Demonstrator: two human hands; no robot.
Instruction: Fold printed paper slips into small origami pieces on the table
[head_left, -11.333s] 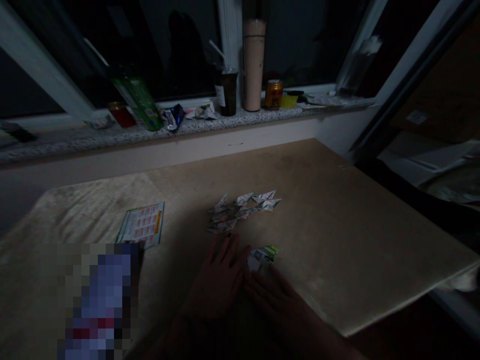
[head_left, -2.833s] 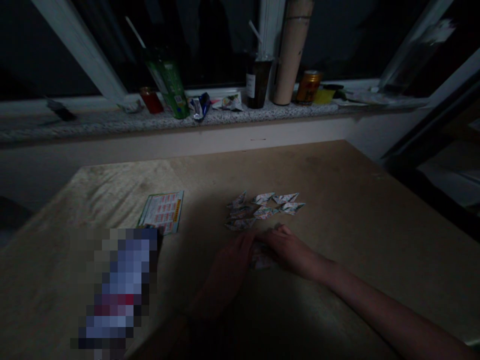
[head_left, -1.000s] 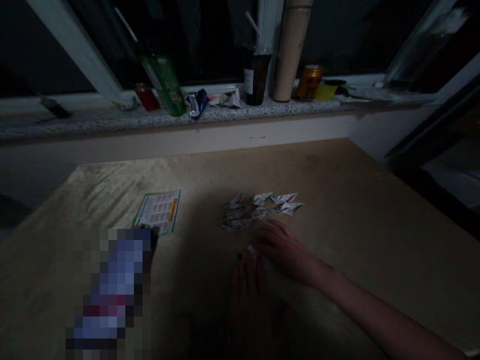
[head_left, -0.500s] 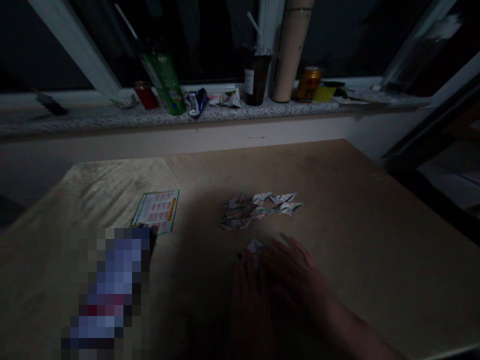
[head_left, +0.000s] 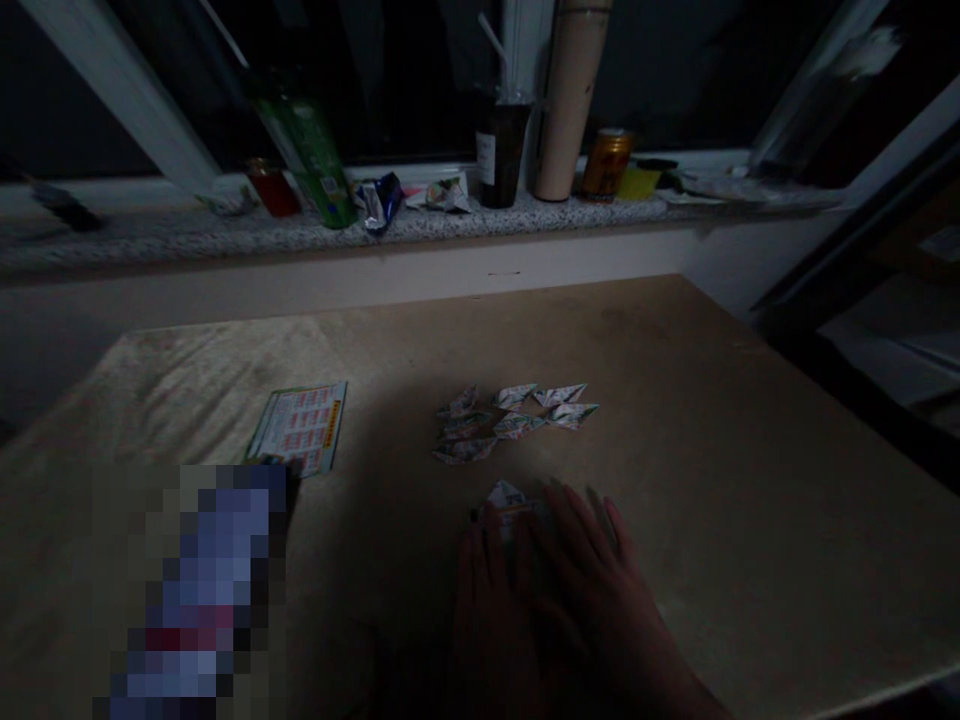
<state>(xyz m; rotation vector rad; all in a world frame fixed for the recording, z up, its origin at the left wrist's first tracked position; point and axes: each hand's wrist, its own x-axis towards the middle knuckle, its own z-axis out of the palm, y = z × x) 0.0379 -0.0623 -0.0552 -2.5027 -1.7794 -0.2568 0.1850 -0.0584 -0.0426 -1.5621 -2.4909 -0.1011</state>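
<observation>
A small sheet of folded printed paper (head_left: 505, 492) lies on the table, its pointed top showing beyond my fingers. Its lower part is hidden under my hands. My left hand (head_left: 491, 590) rests on the paper's left side with fingers stretched forward. On the other side, my right hand (head_left: 596, 560) lies flat with its fingers stretched out and slightly spread, touching the paper's right edge. Beyond both hands, several folded paper shapes with pointed ends, such as this one (head_left: 466, 451), sit in a loose group. Dim light blurs the finger details.
A printed card (head_left: 300, 425) lies on the table (head_left: 750, 480) at left, beside a pixelated blue object (head_left: 217, 550). The granite sill (head_left: 420, 222) holds a green bottle (head_left: 319, 160), a dark cup with a straw (head_left: 501, 150), a gold can (head_left: 606, 165) and a tall tube (head_left: 568, 110).
My right hand has shifted and flattened, its fingers now pointing more forward, and more of the folded paper shows between my hands. The view has turned slightly, so the surroundings sit further left.
</observation>
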